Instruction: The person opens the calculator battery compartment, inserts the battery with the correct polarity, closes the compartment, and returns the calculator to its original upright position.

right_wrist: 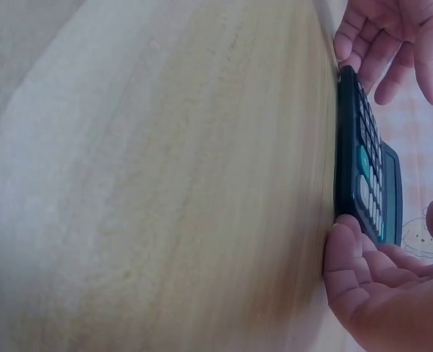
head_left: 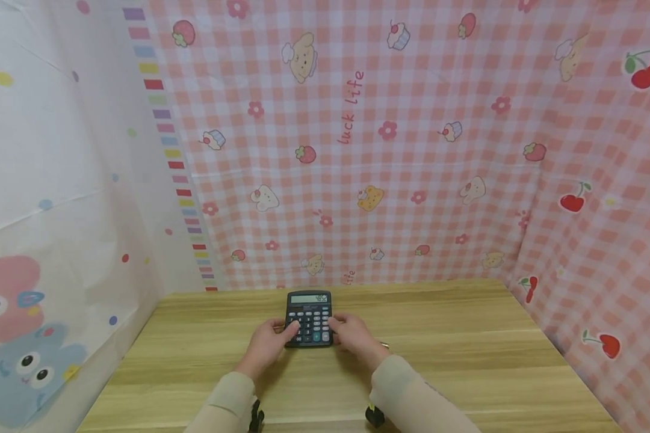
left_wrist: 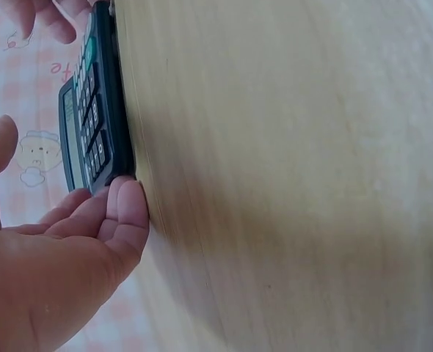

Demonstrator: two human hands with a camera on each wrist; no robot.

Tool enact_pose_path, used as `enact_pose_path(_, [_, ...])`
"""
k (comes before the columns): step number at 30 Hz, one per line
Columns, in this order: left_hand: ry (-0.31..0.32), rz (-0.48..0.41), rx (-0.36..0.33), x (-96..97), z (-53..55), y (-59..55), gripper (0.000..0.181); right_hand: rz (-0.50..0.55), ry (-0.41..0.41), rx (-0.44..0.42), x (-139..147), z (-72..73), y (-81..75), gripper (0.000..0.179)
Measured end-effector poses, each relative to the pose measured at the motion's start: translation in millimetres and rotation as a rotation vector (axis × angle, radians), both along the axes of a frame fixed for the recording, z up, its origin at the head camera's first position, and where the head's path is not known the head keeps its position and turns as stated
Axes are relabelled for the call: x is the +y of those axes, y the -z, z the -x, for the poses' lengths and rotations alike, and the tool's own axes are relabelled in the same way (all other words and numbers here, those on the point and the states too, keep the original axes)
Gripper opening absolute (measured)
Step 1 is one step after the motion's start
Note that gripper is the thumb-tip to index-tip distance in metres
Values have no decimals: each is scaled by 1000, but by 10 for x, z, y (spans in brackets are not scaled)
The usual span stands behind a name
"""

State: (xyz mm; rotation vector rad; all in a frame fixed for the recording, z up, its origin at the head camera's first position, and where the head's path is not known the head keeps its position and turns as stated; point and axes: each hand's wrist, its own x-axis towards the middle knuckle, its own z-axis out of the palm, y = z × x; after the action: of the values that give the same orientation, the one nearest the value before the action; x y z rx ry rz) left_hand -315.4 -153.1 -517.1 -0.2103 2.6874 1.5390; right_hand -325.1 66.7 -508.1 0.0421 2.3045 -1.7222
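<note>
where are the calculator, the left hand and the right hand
Calculator (head_left: 309, 321), head view, on its keypad.
Left hand (left_wrist: 59, 268), left wrist view, on the palm.
Right hand (right_wrist: 389, 293), right wrist view, on the palm.

Patterned cloths around a wood-grained table (head_left: 466, 355).
The table spreads beneath the left grip (head_left: 269, 346) and right grip (head_left: 357, 340) and reaches out to either side of them. Beyond both rises a pink checked cloth (head_left: 411, 165) printed with strawberries, cupcakes, flowers, animal faces and the words "luck life" (head_left: 351, 107). Left of the left grip is a white cloth (head_left: 76, 225) with coloured dots, a pink cartoon figure (head_left: 11, 313) and a blue cartoon figure (head_left: 5, 388); right of the right grip, checked cloth bears red cherries (head_left: 572, 202).
</note>
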Motion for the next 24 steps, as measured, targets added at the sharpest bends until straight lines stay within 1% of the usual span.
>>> enact_pose_path(4, [7, -33, 3, -19, 15, 8, 68, 21, 14, -13, 8, 2, -3, 49])
enact_pose_path(7, [12, -38, 10, -33, 22, 18, 68, 28, 21, -25, 11, 6, -9, 48])
enact_pose_path(14, [-6, -74, 20, -30, 27, 15, 65, 42, 65, -64, 13, 23, -47, 48])
enact_pose_path(19, [-8, -146, 9, -24, 11, 0, 61, 102, 81, -65, 19, 37, -38, 49])
enact_pose_path(24, [8, -200, 4, -24, -8, -17, 57, 181, 78, -64, 19, 46, -31, 46])
